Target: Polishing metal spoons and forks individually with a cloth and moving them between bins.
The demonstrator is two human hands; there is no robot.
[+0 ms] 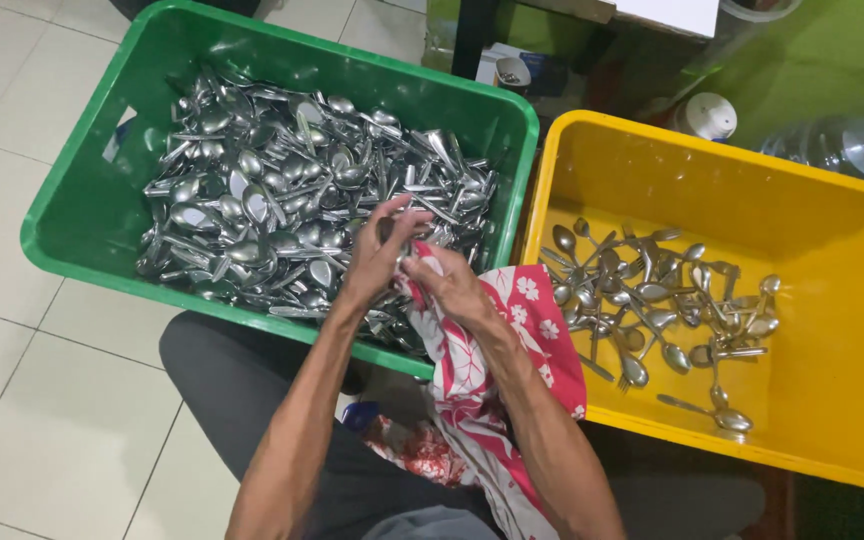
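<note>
Cutlery fills the green plastic crate (82, 215) at the upper left of the frame, a deep heap of steel spoons (282, 210) lying every way. At the centre of the frame the left hand (377, 255) has its fingers closed around the handle end of one spoon (399, 222), while the right hand (449, 285) is clamped on a red cloth with white flowers (482, 370), pressed against that same spoon. Both hands hang above the near rim of the green crate, just beside the heap.

What could go wrong, as I judge it: the spoon is smooth metal gripped partly through fabric, so it could slip and drop back among the unwiped ones, where it would be hard to tell apart. The cloth trails down over the person's lap, and a loose fold could snag on handles sticking up from the heap and drag a few over the rim onto the tiled floor (12, 400). The yellow crate (832, 230) on the right holds only a thin scatter of spoons and forks (652, 300) (well apart from the green crate's load), and a careless toss could bounce a piece off its wall.

Packages: a white-capped bottle (707, 115) stands at the upper right behind the yellow crate, a clear plastic container (837, 145) sits beside it, and a small white cup (512, 72) is at the top centre. Labels are too small to make out.
</note>
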